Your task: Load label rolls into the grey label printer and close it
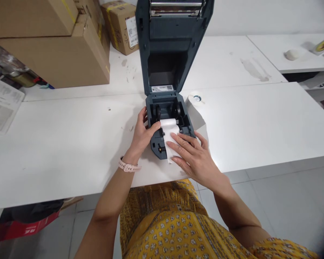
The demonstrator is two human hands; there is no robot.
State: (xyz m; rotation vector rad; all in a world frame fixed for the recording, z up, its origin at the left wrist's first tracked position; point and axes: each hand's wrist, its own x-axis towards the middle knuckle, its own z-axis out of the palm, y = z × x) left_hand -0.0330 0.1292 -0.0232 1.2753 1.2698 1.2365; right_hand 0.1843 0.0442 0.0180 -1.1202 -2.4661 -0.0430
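A dark blue-grey label printer [149, 118] stands on the white table with its lid [174, 45] tipped up and back. Inside the lower half, a strip of white label paper [169, 130] runs over the front edge between two black roll holders. My left hand [140, 138] grips the printer's left side, fingers behind the outer wall and thumb at the paper's upper left. With fingers stretched out, my right hand [197, 156] lies on the paper at the front right. A label roll [196, 99] rests just right of the printer, its loose strip trailing forward.
Cardboard boxes [70, 54] are stacked at the back left, with a smaller taped box [121, 27] behind the printer. On the left edge lies a clear plastic packet [5, 104]. Tape [322, 46] and a small white roll [292, 54] sit at the far right.
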